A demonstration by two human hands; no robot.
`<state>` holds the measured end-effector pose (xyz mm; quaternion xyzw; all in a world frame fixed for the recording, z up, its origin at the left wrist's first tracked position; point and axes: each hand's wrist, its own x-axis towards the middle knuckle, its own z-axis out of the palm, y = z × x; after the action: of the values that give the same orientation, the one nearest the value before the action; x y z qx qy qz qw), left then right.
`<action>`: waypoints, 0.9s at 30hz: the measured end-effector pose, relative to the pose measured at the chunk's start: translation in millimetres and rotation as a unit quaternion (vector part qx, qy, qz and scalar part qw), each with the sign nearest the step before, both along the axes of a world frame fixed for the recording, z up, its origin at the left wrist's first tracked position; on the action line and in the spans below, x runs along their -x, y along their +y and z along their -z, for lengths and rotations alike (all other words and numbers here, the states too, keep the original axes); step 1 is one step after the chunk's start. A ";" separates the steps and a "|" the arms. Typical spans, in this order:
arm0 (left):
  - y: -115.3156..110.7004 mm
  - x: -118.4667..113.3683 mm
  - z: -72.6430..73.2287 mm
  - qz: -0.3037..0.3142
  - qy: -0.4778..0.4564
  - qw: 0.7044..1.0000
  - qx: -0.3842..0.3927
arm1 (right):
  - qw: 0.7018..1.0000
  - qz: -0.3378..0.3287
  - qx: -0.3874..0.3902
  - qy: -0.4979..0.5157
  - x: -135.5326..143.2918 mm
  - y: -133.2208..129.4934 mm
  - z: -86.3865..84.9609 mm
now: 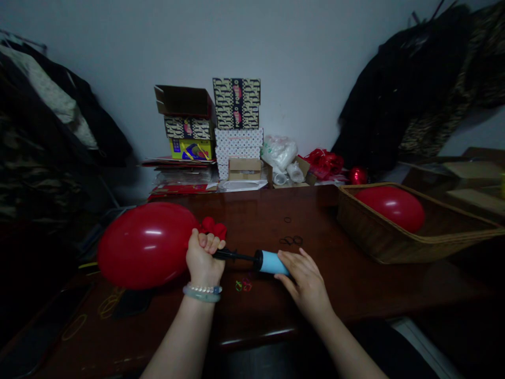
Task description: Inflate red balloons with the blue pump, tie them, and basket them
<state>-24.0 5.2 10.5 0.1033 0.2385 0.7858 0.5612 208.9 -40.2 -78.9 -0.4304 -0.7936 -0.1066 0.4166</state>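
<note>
A large red balloon [148, 246], blown up, bulges to the left of my left hand [205, 258]. That hand is closed around the balloon's neck together with the black nozzle end of a balloon pump [272, 261]. The pump lies level between my hands, its black rod showing next to the light blue barrel. My right hand [302, 281] grips the right end of the barrel, fingers over the top and thumb below. Just behind my left fist are small red pieces [213, 227], perhaps uninflated balloons. How the neck sits on the nozzle is hidden.
A wicker basket [379, 250] at right holds another red balloon [394, 208]. Black bands [291, 240] and small coloured bands [243, 285] lie on the dark table, yellow rubber bands [108, 305] at left. Stacked boxes [239, 142] and plastic bags [279, 152] stand along the wall.
</note>
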 end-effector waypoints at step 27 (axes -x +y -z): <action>-2.8 -11.4 0.6 0.008 0.030 0.999 -0.008 | 1.000 -0.010 0.021 0.002 6.9 0.1 1.4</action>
<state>-12.7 2.4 9.9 0.1332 0.2480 0.7800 0.5589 202.0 -40.0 -80.3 -0.4319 -0.7991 -0.0848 0.4096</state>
